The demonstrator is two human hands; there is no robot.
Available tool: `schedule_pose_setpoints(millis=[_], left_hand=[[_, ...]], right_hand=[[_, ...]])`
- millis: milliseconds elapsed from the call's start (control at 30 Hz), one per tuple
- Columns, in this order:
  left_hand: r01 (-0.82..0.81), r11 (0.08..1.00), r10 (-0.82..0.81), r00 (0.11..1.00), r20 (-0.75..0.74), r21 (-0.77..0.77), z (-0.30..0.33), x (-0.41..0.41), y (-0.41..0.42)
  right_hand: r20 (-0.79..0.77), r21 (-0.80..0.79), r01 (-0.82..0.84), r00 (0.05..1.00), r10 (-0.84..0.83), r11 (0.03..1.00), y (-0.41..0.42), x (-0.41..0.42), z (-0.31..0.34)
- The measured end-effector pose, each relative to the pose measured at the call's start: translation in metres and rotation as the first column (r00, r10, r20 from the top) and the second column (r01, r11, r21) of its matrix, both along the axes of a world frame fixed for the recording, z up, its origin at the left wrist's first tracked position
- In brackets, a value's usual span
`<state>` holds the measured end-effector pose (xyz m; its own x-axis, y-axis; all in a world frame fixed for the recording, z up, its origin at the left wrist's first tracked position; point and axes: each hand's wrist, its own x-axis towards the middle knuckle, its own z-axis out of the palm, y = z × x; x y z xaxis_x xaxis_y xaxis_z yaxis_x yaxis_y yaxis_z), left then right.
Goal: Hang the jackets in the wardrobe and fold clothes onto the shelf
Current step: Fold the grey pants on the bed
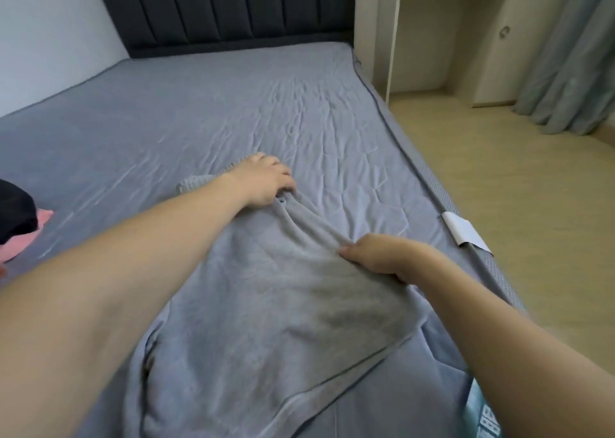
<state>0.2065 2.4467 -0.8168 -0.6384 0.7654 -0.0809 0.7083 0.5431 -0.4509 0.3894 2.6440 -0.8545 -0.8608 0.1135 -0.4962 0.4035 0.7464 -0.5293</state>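
A grey soft garment (266, 321) lies spread on the grey bed sheet (199, 104), reaching from the near edge toward the bed's middle. My left hand (266, 179) grips its far end, where a ribbed band (194, 183) shows beside the wrist. My right hand (379, 254) pinches a raised fold along the garment's right side. The cloth is pulled taut between the two hands.
A black garment (16, 211) and a pink one (23, 234) lie at the bed's left edge. A dark padded headboard (233, 4) stands behind. A white cabinet (466, 38), a curtain (572, 54) and wooden floor (515, 188) are to the right.
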Motion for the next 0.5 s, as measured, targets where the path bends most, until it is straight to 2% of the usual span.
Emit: schedule_pose_setpoints(millis=[67,167,200,267,367,433,500], left_hand=[[-0.012,0.983,0.015,1.000,0.014,-0.183,-0.002,-0.017,0.008],[-0.118,0.947,0.179,0.966,0.185,-0.298,0.006,-0.033,0.005],[-0.138,0.925,0.216,0.958,0.191,-0.355,0.009,-0.036,0.005],[-0.122,0.880,0.197,0.973,0.118,-0.458,0.012,-0.040,0.006],[-0.094,0.851,0.113,0.994,0.005,-0.517,0.015,-0.048,0.021],[-0.173,0.832,0.130,0.985,-0.118,-0.527,0.015,-0.054,0.034],[-0.309,0.824,0.240,0.950,-0.202,-0.476,0.007,-0.049,0.046]], right_hand=[[0.010,-0.044,-0.033,0.999,0.033,0.998,0.009,0.002,-0.001],[0.000,-0.086,-0.045,0.999,0.045,0.995,0.018,0.001,-0.003],[0.007,-0.109,-0.044,0.999,0.045,0.993,0.019,0.000,-0.004],[0.046,-0.177,-0.015,0.999,0.023,0.984,0.019,-0.002,-0.007],[0.113,-0.263,0.058,0.993,-0.029,0.963,0.023,-0.006,-0.010],[0.145,-0.307,0.098,0.988,-0.055,0.947,0.026,-0.007,-0.012],[0.164,-0.344,0.125,0.984,-0.072,0.931,0.027,-0.007,-0.014]])
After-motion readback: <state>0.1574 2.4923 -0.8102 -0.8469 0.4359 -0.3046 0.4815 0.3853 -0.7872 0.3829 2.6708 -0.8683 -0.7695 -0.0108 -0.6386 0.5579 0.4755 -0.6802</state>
